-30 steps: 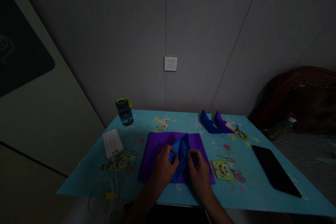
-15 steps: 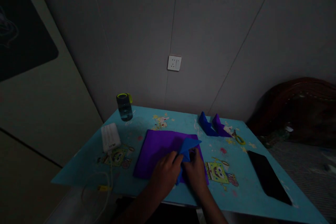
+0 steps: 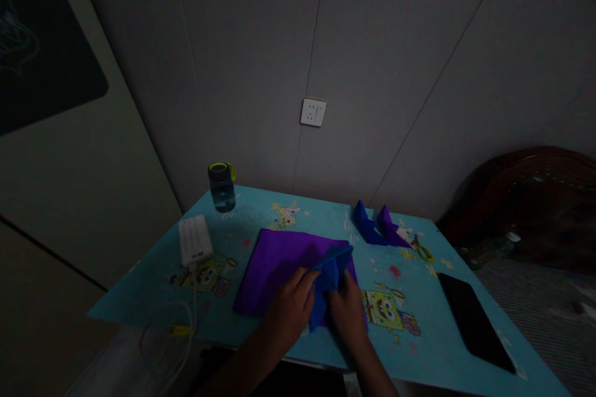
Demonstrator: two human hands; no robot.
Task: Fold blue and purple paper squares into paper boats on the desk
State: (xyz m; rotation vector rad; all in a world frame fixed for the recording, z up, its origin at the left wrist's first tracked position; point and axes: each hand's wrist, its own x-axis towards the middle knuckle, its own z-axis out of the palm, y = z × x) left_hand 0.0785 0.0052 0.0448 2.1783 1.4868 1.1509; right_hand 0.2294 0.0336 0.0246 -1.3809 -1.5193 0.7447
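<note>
Pale blue and cartoon-printed, the bench (image 3: 444,344) stretches right across the scene! Purple paper (image 3: 279,254) lies flat at the middle of its near edge, and a black tablet (image 3: 475,322) hugs the right edge. Now the hands, both low over that purple: the left hand (image 3: 291,304) is nearly closed, pinching the left side of the blue folded paper (image 3: 331,273); the right hand (image 3: 347,310) curls tightly on its right side, fingertips partly hidden. That blue piece sits between them, above the purple's near right part. Up at the far left corner stands a water bottle (image 3: 222,189); towards the far right corner, a blue paper boat (image 3: 370,229) beside a purple paper boat (image 3: 390,227). Left edge: a white power bank (image 3: 195,242), cabled. Scissors (image 3: 423,252) lie near the far right corner!
</note>
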